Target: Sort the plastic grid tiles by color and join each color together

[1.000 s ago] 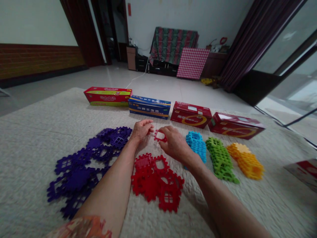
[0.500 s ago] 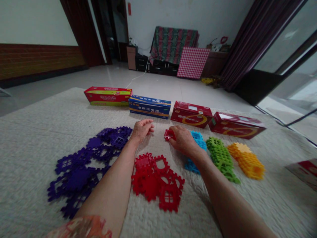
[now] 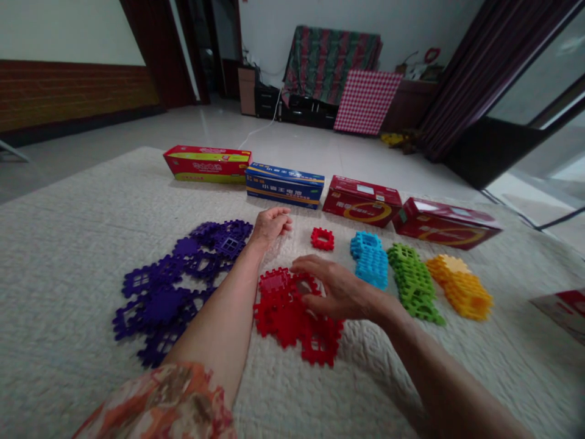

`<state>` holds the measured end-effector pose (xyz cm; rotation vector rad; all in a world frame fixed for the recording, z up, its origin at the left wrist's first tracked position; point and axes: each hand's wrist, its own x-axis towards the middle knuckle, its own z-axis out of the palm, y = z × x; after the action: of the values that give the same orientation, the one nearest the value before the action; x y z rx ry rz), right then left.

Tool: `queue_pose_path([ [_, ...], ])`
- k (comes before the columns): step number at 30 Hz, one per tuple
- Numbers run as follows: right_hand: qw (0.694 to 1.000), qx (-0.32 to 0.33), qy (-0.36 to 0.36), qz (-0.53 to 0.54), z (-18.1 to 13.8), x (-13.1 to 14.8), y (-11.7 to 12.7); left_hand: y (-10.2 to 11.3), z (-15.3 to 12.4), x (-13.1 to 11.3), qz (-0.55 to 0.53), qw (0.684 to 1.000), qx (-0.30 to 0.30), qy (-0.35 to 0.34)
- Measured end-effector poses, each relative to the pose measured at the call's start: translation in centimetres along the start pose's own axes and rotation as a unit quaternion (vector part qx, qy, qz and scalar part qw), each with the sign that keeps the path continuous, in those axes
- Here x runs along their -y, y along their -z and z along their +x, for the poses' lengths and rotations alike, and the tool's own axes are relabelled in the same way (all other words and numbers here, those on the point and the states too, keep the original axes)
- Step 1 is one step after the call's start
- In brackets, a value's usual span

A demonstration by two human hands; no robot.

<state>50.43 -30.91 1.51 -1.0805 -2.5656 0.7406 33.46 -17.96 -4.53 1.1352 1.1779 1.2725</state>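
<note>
My right hand [image 3: 331, 286] reaches over the pile of red interlocking plastic tiles [image 3: 286, 323], thumb and fingers apart around the pile's upper right part. Beyond it a single red square tile [image 3: 322, 230] with a hole in its middle lies on the mat. Resting near the blue box, my left hand [image 3: 273, 225] has its fingers loosely bent and slightly apart, with nothing visible in them. To the left of my left forearm spreads a heap of purple tiles [image 3: 164, 305]. Overlapping rows of light blue tiles [image 3: 371, 262], green tiles [image 3: 414, 283] and yellow tiles [image 3: 461, 289] lie on the right.
Along the far side of the quilted mat [image 3: 82, 244] stand a red and yellow box [image 3: 210, 164], a blue box [image 3: 284, 188], a dark red box [image 3: 361, 201] and another dark red box [image 3: 445, 225]. At the right edge is a red and white box [image 3: 564, 314].
My right hand has let go of the red tile, leaving it on the mat, and has moved back over the red pile. My left hand stays in about the same spot.
</note>
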Motion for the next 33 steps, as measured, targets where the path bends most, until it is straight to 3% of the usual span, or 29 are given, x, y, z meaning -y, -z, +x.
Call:
queue_pose_path([
  [11, 0.999, 0.001, -0.011, -0.032, -0.5, 0.4, -1.2, 0.0, -0.1, -0.1, 0.018, 1.000, 0.005, -0.004],
  [18, 0.993, -0.088, -0.032, -0.069, -0.2, -0.6, -1.9, -0.1, -0.1, -0.2, 0.010, 1.000, 0.004, -0.003],
  [21, 0.991, -0.092, -0.043, -0.090, -0.2, -1.1, -1.9, -0.1, -0.1, -0.2, 0.006, 1.000, 0.005, -0.003],
  [28, 0.991, -0.081, -0.062, -0.090, -0.3, -1.1, -1.6, -0.1, 0.0, -0.1, 0.009, 1.000, 0.004, -0.002],
  [33, 0.977, -0.148, -0.070, -0.138, 0.8, -1.8, 0.3, -0.1, -0.1, -0.2, 0.008, 1.000, 0.001, 0.000],
])
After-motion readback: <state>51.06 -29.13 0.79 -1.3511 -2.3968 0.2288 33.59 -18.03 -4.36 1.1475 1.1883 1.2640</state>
